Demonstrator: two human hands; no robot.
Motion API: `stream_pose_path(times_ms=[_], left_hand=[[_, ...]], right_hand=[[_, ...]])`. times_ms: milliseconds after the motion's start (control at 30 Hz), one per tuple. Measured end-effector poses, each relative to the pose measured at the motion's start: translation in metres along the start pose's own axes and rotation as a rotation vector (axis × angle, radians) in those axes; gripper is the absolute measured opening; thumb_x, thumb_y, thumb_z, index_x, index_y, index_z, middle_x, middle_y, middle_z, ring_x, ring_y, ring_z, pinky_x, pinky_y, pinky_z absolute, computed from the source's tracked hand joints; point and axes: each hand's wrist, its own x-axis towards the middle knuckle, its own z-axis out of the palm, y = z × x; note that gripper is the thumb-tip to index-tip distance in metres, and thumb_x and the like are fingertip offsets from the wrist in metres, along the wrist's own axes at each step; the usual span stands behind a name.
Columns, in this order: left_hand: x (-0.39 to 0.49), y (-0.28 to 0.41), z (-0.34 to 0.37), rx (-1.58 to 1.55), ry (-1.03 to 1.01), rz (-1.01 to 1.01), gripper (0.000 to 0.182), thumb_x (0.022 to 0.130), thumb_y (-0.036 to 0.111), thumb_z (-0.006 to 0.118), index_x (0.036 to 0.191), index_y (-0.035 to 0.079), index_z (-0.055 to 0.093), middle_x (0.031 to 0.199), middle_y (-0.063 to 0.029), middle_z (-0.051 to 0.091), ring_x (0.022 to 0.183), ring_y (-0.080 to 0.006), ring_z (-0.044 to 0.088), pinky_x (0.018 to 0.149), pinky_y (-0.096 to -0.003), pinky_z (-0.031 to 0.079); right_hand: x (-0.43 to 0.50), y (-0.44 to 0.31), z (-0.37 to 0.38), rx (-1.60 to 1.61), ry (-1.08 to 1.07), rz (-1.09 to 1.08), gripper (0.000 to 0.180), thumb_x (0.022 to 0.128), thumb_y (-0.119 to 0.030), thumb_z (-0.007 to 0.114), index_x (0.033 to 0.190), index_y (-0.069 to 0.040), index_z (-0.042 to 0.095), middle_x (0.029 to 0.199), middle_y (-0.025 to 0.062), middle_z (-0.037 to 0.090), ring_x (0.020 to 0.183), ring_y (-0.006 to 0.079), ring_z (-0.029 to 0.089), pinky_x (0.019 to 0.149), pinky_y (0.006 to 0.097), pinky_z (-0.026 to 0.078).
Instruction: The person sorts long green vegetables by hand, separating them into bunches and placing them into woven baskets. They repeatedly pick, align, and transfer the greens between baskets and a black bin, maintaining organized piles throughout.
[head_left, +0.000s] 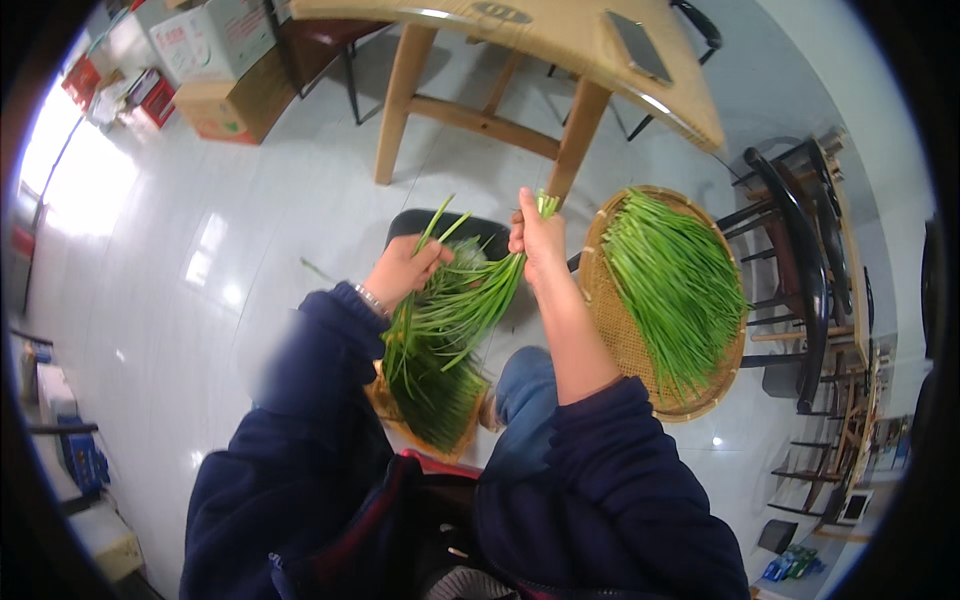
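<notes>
My right hand (541, 234) grips a bunch of green Chinese chives (491, 292) by the pale stem ends, and the leaves hang down to the left. A few separate stalks (439, 223) are pinched in my left hand (409, 268), their ends sticking up past the fingers. Under both hands, a dark bin (401, 223) holds pale scraps, partly hidden by the leaves. Lower down, near my feet, more chives (435, 397) lie in a yellowish-brown container or wrapping (384, 394). To the right, a shallow woven bamboo basket (600, 315) carries a large heap of aligned chives (671, 285).
Ahead stands a wooden table (420, 16) with a smartphone (637, 46) on it. Dark chairs (806, 285) line the right side. Cardboard boxes (236, 101) are stacked at the upper left. A loose leaf (316, 270) lies on the glossy tile floor (172, 300).
</notes>
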Motion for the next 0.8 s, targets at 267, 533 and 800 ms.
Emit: stream_pose_path(times_ms=[267,533,800], left_hand=[[0.006,-0.014,0.012,0.466,0.167,0.343,0.029,0.095,0.025,0.053,0.099,-0.004,0.057,0.076,-0.0171,0.058,0.073,-0.0307,0.056,0.068,-0.0365,0.045],[0.002,-0.001,0.001,-0.309,-0.059,0.034,0.018,0.096,0.02,0.057,0.096,0.003,0.064,0.083,0.0027,0.062,0.067,-0.0037,0.05,0.062,-0.0194,0.043],[-0.001,0.003,-0.002,-0.08,-0.012,0.045,0.019,0.094,0.021,0.059,0.089,0.005,0.065,0.077,0.0045,0.06,0.061,-0.003,0.045,0.057,-0.0186,0.037]], right_hand=[[-0.021,0.024,0.029,-0.231,-0.331,-0.113,0.018,0.082,-0.014,0.072,0.078,0.0,0.061,0.064,0.0044,0.06,0.045,0.006,0.043,0.041,0.0227,0.032],[-0.012,0.016,0.018,-0.201,-0.478,-0.023,0.015,0.081,-0.01,0.071,0.085,0.001,0.062,0.067,0.0056,0.061,0.047,0.0073,0.044,0.044,0.0223,0.035],[0.0,0.017,0.009,0.051,-0.149,-0.199,0.019,0.082,-0.009,0.073,0.086,-0.001,0.057,0.069,0.0053,0.057,0.047,0.0089,0.046,0.043,0.0232,0.037]])
